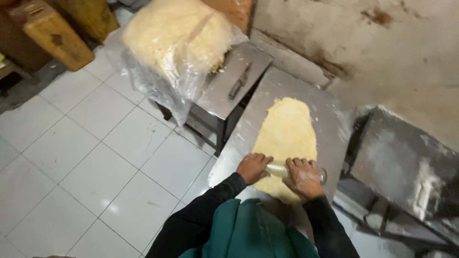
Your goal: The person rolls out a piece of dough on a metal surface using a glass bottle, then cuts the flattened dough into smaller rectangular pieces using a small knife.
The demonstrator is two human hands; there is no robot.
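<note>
White floor tiles (95,157) fill the left half of the view, and a stained, pale wall (382,52) rises on the right behind a metal counter (330,119) dusted with flour. On this counter lies a long, flattened sheet of yellow dough (287,134), stretching away from the person toward the wall. Across its near end sits a clear, glassy roller (279,169), lying crosswise to the sheet. The left hand (253,167) rests on the roller's left part with its fingers curled down over it, and the right hand (302,177), floury, presses on the right part, fingers likewise folded over the top; both hands are closed about the roller rather than spread flat. The roller's round end (323,176) pokes out past the right hand. Black sleeves (210,205) and a green apron (248,234) show at the bottom edge.

Beyond the counter, to the left, stands a lower metal stand (224,91) with a dark-handled knife (239,82) lying on it. A big mound of yellow dough in clear plastic wrap (177,43) sits partly on that stand, the plastic hanging over its side. Yellow containers (52,33) stand on the floor at the top left. Another floury metal surface (406,162) slopes at the right
</note>
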